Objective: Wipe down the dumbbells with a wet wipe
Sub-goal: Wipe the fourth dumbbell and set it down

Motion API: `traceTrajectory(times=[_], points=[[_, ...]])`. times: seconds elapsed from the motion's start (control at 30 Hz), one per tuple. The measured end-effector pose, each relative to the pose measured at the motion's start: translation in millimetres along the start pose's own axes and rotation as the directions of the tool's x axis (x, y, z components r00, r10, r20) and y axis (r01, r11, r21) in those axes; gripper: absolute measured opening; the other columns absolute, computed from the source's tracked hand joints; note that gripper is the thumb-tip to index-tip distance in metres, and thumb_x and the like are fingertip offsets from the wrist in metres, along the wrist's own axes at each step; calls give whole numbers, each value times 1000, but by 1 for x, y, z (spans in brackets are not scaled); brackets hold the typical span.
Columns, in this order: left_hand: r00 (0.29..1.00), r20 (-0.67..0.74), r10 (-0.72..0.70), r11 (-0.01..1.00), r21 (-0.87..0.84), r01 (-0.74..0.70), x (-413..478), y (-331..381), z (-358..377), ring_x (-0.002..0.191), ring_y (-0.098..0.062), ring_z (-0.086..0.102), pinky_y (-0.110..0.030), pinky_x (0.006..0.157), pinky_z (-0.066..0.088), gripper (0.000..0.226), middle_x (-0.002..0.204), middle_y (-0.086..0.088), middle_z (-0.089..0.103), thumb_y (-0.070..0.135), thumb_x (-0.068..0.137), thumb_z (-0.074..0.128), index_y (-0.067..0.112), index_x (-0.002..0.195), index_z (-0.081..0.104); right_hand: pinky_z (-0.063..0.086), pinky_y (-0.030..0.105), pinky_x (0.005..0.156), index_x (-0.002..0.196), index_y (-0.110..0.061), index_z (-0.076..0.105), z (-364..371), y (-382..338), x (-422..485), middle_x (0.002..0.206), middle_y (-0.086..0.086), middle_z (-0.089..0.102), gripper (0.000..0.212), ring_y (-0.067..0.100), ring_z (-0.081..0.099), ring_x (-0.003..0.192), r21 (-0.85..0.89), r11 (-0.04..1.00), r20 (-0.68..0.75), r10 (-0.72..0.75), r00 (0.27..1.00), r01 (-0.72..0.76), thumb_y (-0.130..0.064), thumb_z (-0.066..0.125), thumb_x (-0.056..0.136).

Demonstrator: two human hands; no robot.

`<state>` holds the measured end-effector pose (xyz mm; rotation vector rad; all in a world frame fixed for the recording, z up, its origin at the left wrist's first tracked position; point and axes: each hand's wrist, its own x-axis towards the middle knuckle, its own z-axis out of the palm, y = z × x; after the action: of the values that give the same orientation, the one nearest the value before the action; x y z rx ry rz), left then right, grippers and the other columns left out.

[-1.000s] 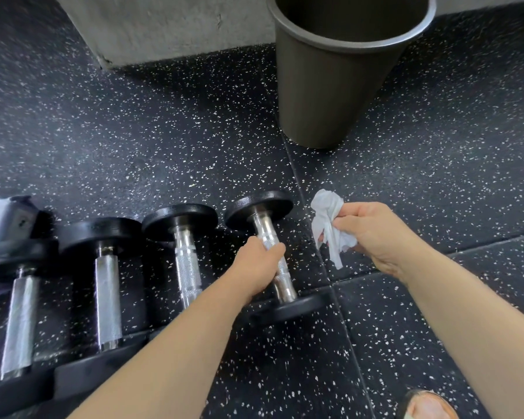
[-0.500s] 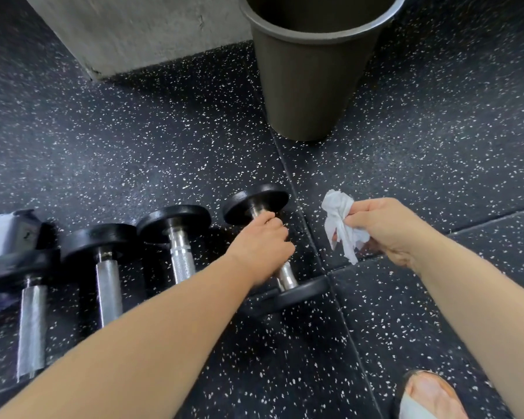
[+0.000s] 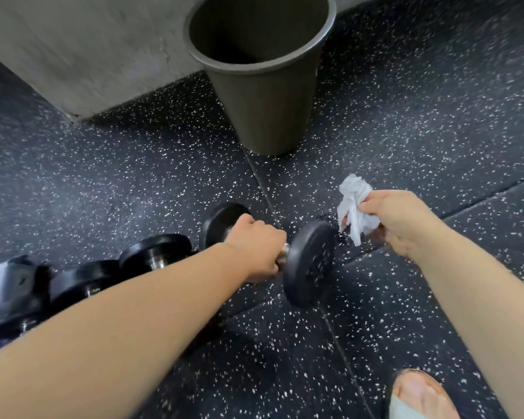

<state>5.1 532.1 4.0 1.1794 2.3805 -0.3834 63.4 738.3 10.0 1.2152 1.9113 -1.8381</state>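
A sandalled foot sits nearest, lower right. The left hand curls around the handle of a black dumbbell, just right of a row of other dumbbells on the speckled floor. The right hand pinches a crumpled white wipe just beside the dumbbell's right plate. A dark bin stands beyond.

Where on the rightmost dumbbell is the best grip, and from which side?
On the dumbbell, the metal handle between its two black heads, from above: the heads are wide discs, the bar narrow enough to wrap. The left hand grips it there; the right hand holds the wet wipe.
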Motion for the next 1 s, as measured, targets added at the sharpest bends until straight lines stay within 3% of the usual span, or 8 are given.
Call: traceTrajectory(times=[0.1, 0.23, 0.43, 0.57, 0.67, 0.83, 0.93, 1.0], points=[[992, 29, -122, 920, -371, 125, 3, 2, -17, 83, -23, 57, -32, 81, 39, 24, 88, 1, 65, 42, 85, 57, 18, 83, 59, 43, 26, 50, 101, -3, 69, -4, -2, 0, 88, 17, 69, 21, 18, 57, 59, 79, 997, -45, 11, 999, -7, 4, 52, 91], [951, 152, -271, 445, -856, 264, -1, 11, -24, 56, -18, 47, -27, 57, 40, 29, 60, 1, 51, 33, 83, 67, 17, 65, 50, 44, 25, 48, 80, -4, 67, 3, 0, -3, 77, 11, 65, 18, 20, 53, 61, 89, 995, -60, 42, 997, -37, 6, 54, 86], [834, 389, -391, -50, -914, 403, -13, 33, 4, 62, -13, 50, -24, 53, 46, 17, 76, -3, 55, 24, 88, 66, 11, 87, 54, 38, 31, 56, 96, 7, 69, 24, 4, -9, 70, 16, 64, 25, 24, 50, 64, 20, 994, -21, 108, 994, -108, 7, 47, 86], [767, 473, -433, -261, -880, 396, -19, 38, 35, 64, -17, 51, -29, 61, 51, 15, 76, -7, 56, 18, 86, 66, 9, 89, 55, 42, 32, 65, 73, -10, 72, 33, 12, -15, 74, 13, 71, 25, 23, 56, 66, -86, 994, 23, 66, 998, -64, 2, 53, 84], [758, 478, -443, -317, -875, 367, -21, 34, 47, 63, -20, 51, -33, 65, 50, 17, 70, -7, 56, 22, 86, 67, 8, 91, 58, 39, 28, 64, 75, -6, 70, 42, 15, -19, 68, 6, 64, 20, 18, 50, 62, -163, 986, 96, 44, 994, -28, 0, 55, 86], [787, 372, -493, -211, -928, 306, -22, 27, 60, 62, -17, 50, -27, 59, 44, 17, 73, -6, 56, 23, 89, 61, 14, 76, 55, 42, 30, 62, 71, -10, 71, 75, 15, -33, 66, 7, 62, 18, 20, 49, 60, -264, 964, 219, 42, 975, 18, -5, 59, 82], [802, 349, -484, -192, -937, 292, -25, 21, 66, 59, -16, 51, -26, 54, 47, 17, 74, -8, 60, 24, 91, 59, 10, 82, 58, 49, 30, 57, 81, -5, 71, 94, 9, -43, 77, 13, 67, 24, 23, 58, 64, -16, 998, 259, 68, 964, -66, 6, 51, 87], [823, 328, -465, -212, -943, 256, -28, 19, 68, 62, -15, 52, -31, 58, 50, 11, 80, -8, 63, 22, 91, 61, 11, 92, 62, 56, 34, 72, 95, 6, 62, 106, 0, -50, 95, 20, 66, 19, 28, 65, 78, 274, 930, 377, 132, 917, -246, 9, 44, 90]])
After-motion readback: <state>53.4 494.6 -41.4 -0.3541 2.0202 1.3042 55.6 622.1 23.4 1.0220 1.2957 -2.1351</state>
